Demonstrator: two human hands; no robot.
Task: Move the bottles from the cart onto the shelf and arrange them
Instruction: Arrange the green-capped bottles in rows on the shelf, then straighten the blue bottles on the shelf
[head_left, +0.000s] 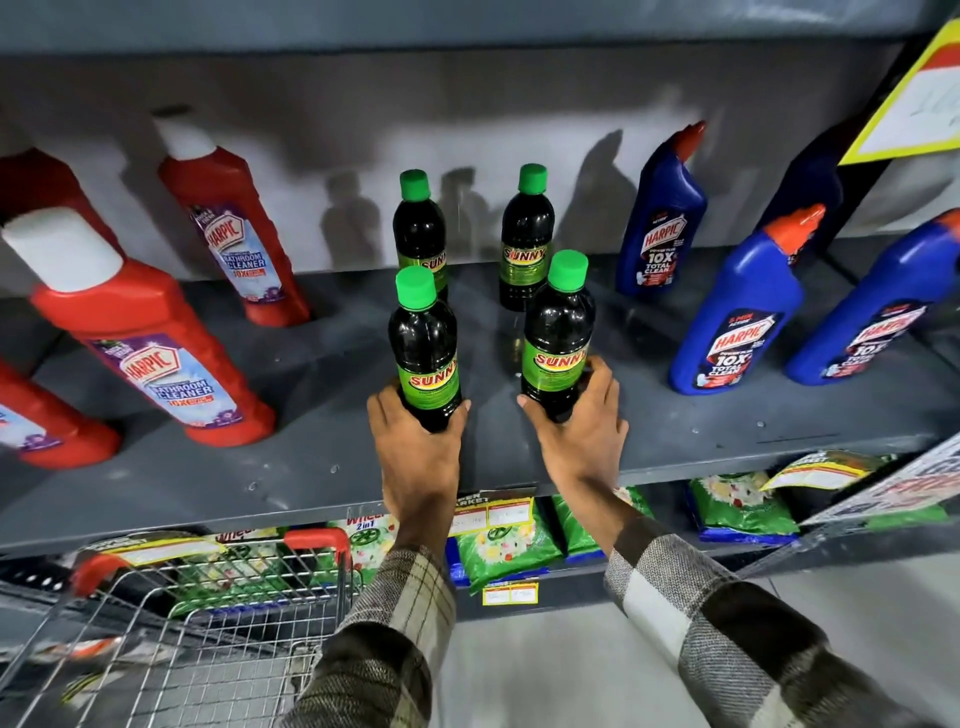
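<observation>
Two dark green-capped Sunny bottles stand upright at the back of the grey shelf (701, 415): the back left bottle (418, 228) and the back right bottle (527, 244). In front of them, my left hand (415, 452) grips the base of a third Sunny bottle (425, 343). My right hand (576, 415) grips the base of a fourth Sunny bottle (558, 332). Both held bottles are upright, over the shelf's middle; whether they touch it is hidden by my hands. The wire cart (208, 623) with red corners sits at the lower left; no bottles show in it.
Red Harpic bottles (156, 353) fill the shelf's left side and blue Harpic bottles (732, 312) its right. Green detergent packs (509, 545) lie on the lower shelf. A yellow-edged sign (909, 93) hangs at the upper right. Bare shelf lies between the two hands.
</observation>
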